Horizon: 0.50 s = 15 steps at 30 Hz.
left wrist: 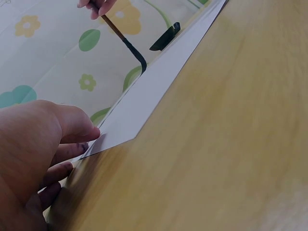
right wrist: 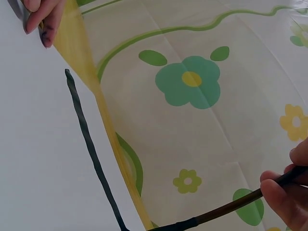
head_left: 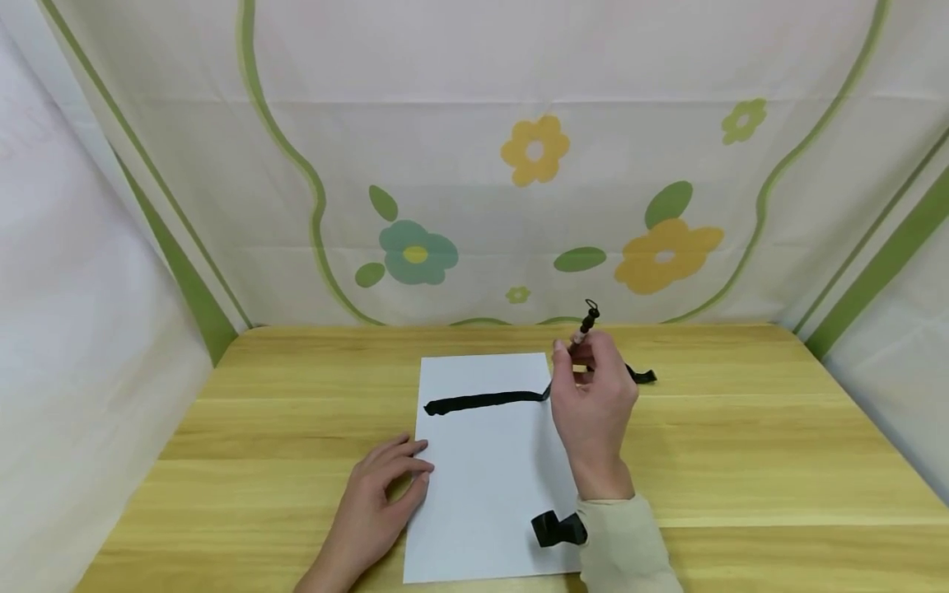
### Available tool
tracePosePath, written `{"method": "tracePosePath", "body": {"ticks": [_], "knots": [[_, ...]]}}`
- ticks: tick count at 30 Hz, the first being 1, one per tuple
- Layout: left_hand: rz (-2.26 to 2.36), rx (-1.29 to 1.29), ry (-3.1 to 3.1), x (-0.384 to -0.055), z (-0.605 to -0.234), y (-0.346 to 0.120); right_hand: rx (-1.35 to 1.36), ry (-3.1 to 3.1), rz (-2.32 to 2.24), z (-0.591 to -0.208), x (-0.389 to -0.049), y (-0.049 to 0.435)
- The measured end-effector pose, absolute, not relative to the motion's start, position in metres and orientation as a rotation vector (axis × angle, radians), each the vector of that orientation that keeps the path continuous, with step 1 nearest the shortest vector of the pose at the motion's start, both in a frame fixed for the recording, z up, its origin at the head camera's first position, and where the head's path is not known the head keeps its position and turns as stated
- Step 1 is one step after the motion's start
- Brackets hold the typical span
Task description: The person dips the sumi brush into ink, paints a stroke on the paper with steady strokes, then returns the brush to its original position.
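Observation:
My right hand (head_left: 593, 403) pinches the handle of a writing brush (head_left: 586, 323), which leans with its hanging loop at the top. The dark bristles (left wrist: 139, 60) meet the white sheet of paper (head_left: 485, 486) at the right end of a thick black stroke (head_left: 485, 401). That stroke runs across the upper part of the sheet. My left hand (head_left: 381, 502) lies at the sheet's left edge, fingertips on the paper's border and thumb spread from the fingers. In the right wrist view, the fingers (right wrist: 281, 197) grip the dark handle.
A black angular block (head_left: 552, 529) lies on the paper's lower right, partly covered by the right sleeve (head_left: 626, 539). Beyond the right hand, a wavy black object (head_left: 643, 376) is partly hidden. The wooden table (head_left: 771, 445) ends at a flower-printed cloth wall (head_left: 474, 165).

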<state>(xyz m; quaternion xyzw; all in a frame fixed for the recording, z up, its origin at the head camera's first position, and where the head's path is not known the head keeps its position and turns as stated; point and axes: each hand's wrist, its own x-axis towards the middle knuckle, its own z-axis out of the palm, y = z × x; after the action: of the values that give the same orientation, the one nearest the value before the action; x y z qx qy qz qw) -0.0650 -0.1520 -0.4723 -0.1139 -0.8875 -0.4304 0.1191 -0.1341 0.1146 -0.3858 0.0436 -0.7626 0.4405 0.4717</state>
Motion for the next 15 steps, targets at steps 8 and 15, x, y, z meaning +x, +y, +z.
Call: {"method": "tracePosePath", "body": {"ticks": [8, 15], "knots": [[-1.257, -0.331, -2.59, -0.0654, -0.4727, -0.1511, 0.1, -1.867, 1.057, -0.3853, -0.1358, 0.1163], [-1.268, -0.316, -2.606, -0.0655, -0.4728, -0.151, 0.07, -1.871, 1.073, -0.385, -0.1345, 0.1179]]}}
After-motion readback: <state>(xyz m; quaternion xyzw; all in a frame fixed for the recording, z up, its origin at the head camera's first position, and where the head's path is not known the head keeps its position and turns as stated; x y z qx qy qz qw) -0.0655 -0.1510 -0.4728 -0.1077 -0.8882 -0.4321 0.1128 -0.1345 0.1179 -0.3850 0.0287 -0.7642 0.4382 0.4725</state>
